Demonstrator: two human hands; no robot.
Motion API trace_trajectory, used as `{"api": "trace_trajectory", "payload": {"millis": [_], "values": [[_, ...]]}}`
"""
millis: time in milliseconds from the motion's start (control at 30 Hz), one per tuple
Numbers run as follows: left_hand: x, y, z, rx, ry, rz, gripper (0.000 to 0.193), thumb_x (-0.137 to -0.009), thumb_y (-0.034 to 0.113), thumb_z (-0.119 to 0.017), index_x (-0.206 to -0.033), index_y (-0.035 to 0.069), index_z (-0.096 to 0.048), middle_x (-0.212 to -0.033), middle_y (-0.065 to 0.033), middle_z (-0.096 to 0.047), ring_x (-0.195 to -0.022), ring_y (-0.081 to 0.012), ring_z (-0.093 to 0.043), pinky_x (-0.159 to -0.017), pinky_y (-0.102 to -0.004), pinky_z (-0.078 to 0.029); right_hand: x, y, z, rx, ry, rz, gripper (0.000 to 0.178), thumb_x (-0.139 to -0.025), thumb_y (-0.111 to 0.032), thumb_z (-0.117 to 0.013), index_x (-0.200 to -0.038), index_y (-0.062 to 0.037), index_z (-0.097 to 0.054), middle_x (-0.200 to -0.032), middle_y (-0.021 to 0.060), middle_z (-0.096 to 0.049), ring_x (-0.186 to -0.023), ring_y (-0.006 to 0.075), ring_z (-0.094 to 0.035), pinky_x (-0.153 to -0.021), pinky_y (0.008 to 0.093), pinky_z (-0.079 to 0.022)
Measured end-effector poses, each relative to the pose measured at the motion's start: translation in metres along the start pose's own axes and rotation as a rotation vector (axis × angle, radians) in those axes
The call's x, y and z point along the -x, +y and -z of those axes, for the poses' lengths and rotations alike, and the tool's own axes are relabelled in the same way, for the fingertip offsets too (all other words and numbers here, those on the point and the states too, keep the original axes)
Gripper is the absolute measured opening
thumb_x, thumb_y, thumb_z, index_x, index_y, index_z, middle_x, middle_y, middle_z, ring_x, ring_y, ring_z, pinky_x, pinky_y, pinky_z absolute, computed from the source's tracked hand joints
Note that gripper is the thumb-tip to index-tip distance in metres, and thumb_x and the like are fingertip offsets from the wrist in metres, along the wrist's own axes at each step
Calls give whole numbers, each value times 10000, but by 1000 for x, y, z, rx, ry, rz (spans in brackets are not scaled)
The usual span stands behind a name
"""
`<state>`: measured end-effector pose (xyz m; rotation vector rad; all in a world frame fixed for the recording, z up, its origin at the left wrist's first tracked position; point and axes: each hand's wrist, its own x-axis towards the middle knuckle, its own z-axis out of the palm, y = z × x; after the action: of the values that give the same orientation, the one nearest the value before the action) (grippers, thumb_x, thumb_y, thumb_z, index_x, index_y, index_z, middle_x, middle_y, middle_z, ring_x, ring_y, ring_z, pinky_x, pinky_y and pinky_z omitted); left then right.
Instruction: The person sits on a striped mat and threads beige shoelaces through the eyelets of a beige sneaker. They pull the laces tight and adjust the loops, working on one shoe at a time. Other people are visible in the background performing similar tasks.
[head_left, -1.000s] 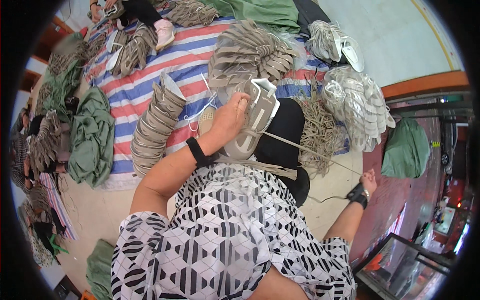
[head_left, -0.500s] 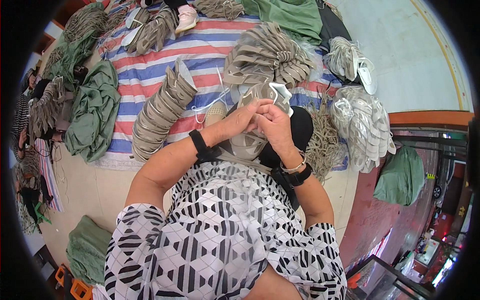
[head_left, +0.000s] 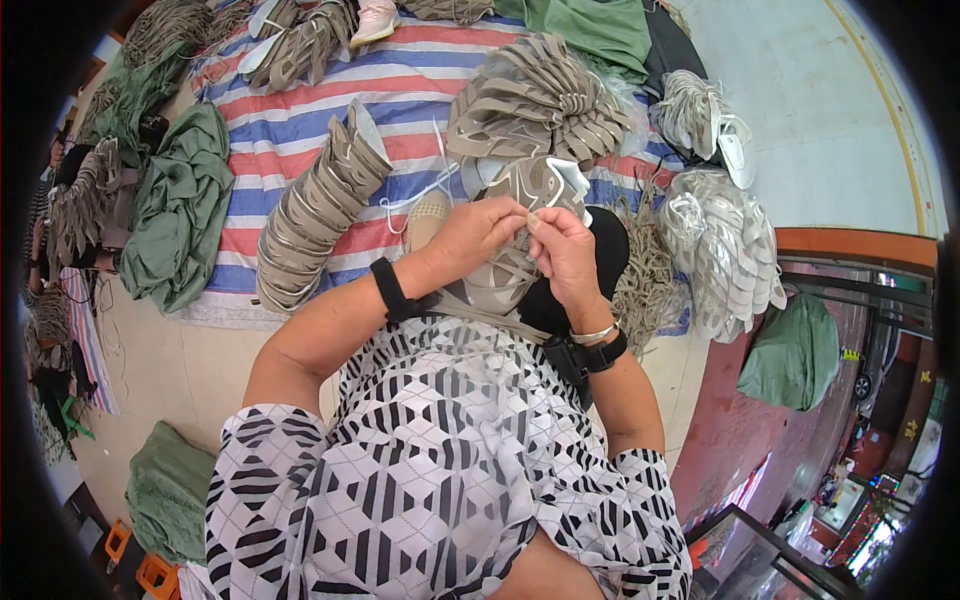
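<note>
Covering tiled floor (head_left: pixel 830 90) | striped tarp (head_left: pixel 300 110) | shoe-upper stacks (head_left: pixel 310 210)

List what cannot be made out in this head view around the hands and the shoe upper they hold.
- What the fingertips pinch: too small, hidden between the left hand and right hand.
- Lower part of the shoe upper: covered by both hands.
- The black thing under the upper: mostly hidden by the right hand and wrist.
- Far heap of uppers: cut off by the top edge.
</note>
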<state>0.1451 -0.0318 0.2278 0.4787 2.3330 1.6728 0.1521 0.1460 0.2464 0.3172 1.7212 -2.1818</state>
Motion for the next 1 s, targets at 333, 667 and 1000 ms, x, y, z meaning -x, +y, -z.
{"api": "trace_trajectory", "payload": {"millis": [333, 667, 1000], "values": [[9, -6, 6, -428, 141, -240, 153, -914, 192, -553, -907, 50, -608, -823, -112, -602, -757, -299, -602, -667, -388, -471, 13, 14, 10, 587, -165, 127, 164, -879, -166, -609, -841, -8, -630, -602, 51, -582, -445, 106, -497, -433, 264, -391], [14, -5, 16, -153, -166, 11, 269, -914, 250, -554, -785, 15, -579, -641, -116, -533, -594, -216, -510, -579, -337, -410, 102, -59, 127, 935, -152, -496, 187, -865, -201, -615, -793, -31, -646, -660, 68, -624, -642, 137, -610, -577, 297, -464], [7, -2, 8, -338, -210, -106, 286, -872, 267, -512, -785, 0, -569, -763, -196, -576, -733, -369, -569, -669, -435, -443, -2, -22, 40, 57, -13, 14, 204, -903, -198, -615, -978, -13, -660, -600, -60, -489, -486, 25, -398, -435, 207, -290]]}}
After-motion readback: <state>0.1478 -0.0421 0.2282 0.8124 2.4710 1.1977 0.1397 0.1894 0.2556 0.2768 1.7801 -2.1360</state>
